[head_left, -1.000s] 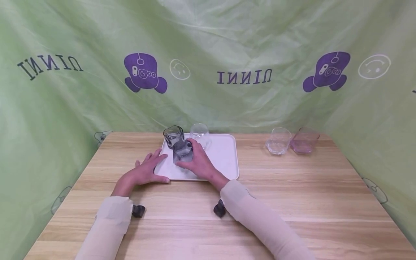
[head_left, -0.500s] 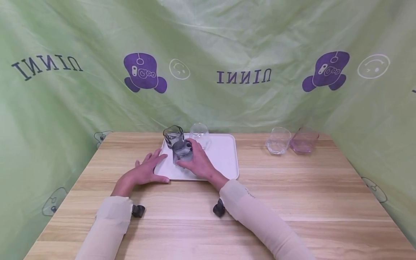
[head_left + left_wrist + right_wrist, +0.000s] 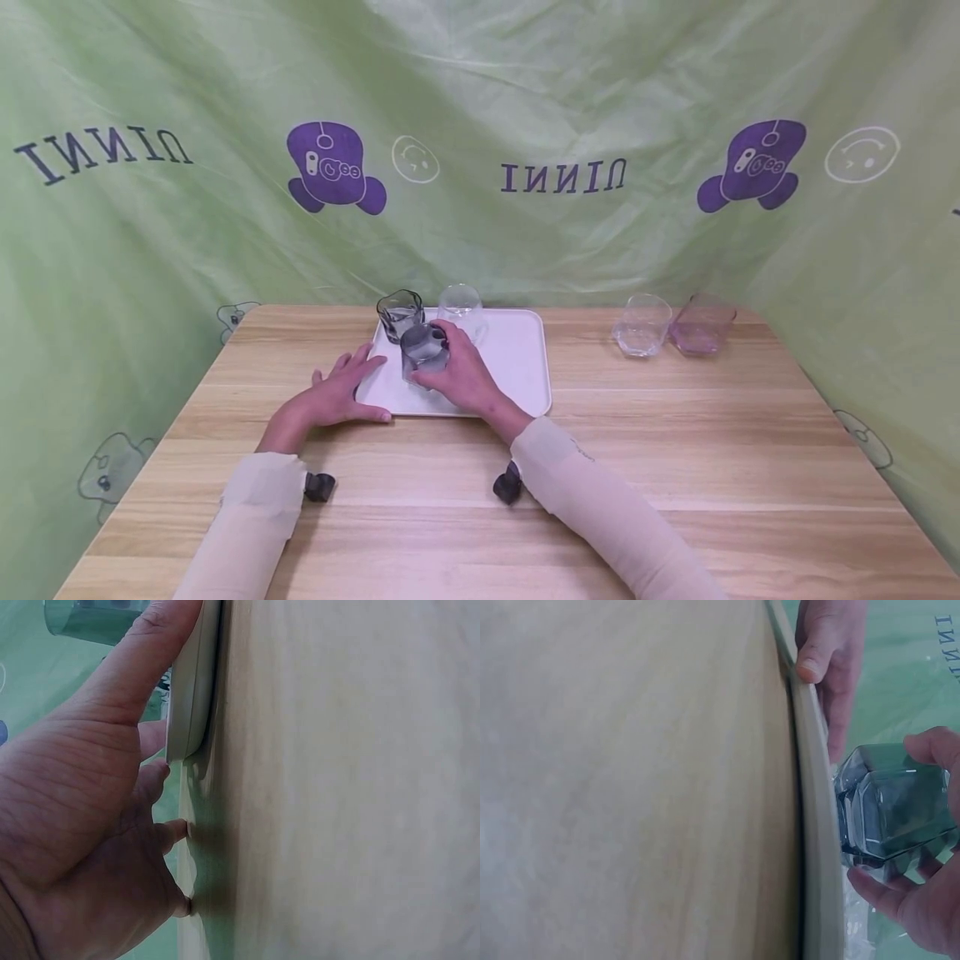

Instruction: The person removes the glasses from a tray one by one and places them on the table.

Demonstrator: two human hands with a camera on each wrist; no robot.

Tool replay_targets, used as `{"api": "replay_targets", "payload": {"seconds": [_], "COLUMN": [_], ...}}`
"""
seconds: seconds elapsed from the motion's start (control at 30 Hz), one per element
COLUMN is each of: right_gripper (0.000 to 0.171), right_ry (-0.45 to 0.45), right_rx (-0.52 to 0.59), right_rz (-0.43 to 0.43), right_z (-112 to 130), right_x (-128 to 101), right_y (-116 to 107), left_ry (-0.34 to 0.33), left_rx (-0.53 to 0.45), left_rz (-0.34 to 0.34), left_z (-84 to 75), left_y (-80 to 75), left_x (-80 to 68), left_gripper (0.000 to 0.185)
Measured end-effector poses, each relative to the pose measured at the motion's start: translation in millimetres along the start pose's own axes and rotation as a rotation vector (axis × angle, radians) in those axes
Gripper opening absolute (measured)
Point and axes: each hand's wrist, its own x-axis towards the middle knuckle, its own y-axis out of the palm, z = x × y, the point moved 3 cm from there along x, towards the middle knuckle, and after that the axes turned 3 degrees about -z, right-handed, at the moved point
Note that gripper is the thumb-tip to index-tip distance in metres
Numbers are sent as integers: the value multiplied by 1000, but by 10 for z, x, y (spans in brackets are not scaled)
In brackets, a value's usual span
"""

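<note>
In the head view my right hand [image 3: 462, 375] grips a grey-tinted drinking glass [image 3: 424, 348] over the left part of a white tray [image 3: 517, 367]. The right wrist view has the glass [image 3: 900, 799] between thumb and fingers, its base close to the tray surface; whether it touches I cannot tell. A darker grey glass [image 3: 400, 315] and a clear glass [image 3: 460, 310] stand behind it on the tray. My left hand [image 3: 335, 397] spreads around the tray's front left corner. In the left wrist view its thumb [image 3: 150, 645] lies against the tray rim and other fingertips touch the table.
Another clear glass [image 3: 642, 327] and a pink-tinted glass [image 3: 702, 325] stand side by side at the back right of the wooden table [image 3: 600, 467]. A green printed curtain [image 3: 570, 242] hangs directly behind the table and along both sides.
My right hand and the grey glass have shifted very slightly to the right. My left hand has stayed at the tray corner, and the other glasses have not moved.
</note>
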Motion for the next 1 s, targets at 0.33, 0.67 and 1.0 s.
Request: {"api": "replay_targets", "payload": {"seconds": [0.33, 0.67, 1.0], "right_gripper": [88, 85, 79], "right_ry": [6, -8, 8], "right_rx": [30, 83, 154], "right_rz": [-14, -56, -108], "right_z": [29, 6, -130], "right_x": [-74, -161, -220], "right_y": [-209, -480, -776], "left_ry": [0, -4, -7], "left_rx": [-15, -9, -13], "left_rz": [3, 2, 3], "left_z": [-4, 12, -11], "left_y": [9, 16, 2], "left_x": [-2, 11, 2], "left_gripper": [112, 113, 112]}}
